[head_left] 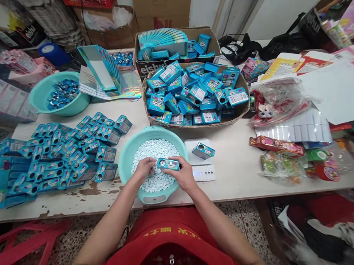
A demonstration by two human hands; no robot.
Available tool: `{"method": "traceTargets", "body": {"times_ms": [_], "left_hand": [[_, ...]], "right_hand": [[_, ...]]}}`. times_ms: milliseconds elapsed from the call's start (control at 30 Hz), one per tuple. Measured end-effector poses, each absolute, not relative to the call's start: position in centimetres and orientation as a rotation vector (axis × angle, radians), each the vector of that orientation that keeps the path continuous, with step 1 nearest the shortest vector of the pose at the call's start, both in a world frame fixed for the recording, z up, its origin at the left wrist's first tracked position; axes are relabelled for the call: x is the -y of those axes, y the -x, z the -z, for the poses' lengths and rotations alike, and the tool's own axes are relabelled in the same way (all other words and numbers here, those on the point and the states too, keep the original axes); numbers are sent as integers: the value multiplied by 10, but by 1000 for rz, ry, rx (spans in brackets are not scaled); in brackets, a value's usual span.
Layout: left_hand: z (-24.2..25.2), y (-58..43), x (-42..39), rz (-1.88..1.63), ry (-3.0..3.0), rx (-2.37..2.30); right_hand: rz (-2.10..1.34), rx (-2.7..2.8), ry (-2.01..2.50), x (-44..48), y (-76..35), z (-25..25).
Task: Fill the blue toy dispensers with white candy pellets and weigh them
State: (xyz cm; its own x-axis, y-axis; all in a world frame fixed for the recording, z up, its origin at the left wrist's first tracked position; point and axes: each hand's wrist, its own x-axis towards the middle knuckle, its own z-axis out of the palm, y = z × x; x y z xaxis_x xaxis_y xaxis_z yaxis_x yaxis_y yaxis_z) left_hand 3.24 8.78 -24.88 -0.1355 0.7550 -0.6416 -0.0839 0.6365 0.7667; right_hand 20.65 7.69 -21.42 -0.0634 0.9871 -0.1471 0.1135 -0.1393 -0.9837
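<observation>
My right hand [185, 176] grips a small blue candy box [168, 164] over a teal basin [132, 149] filled with small white candies [157, 151]. My left hand [144, 169] is closed at the box's left end, its fingers curled just above the candies. A second small blue box [203, 151] sits on a white digital scale [203, 172] just right of the basin.
Rows of filled blue boxes [71, 152] lie to the left. A wicker basket [241, 111] heaped with blue boxes stands behind the basin, a cardboard box [141, 66] behind that. A teal bowl [40, 95] of blue pieces sits far left. Candy packets [277, 145] and papers lie right.
</observation>
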Motion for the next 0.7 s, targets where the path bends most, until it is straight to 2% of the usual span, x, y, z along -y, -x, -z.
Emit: {"method": "traceTargets", "body": {"times_ms": [133,300,467,633,700], "left_hand": [[225,-36,-90,-893,-566,-1513],[203,-46,-89,-890,-901,-1501],[200,-47,-87,-864,-873,-1526],[206,-46,-89,-980,-592,-1482],[214,-43,-89,-850,-665,-1546]], "right_hand": [[-1259,1412,1383,-82,-200,212],[-1208,1452,1389,-82,-197,206],[-1231,1394,1356,-76,-201,208],[-1289,1250,1348,-62,-222,192],[-1321,1195,1336,-52,-243,180]]}}
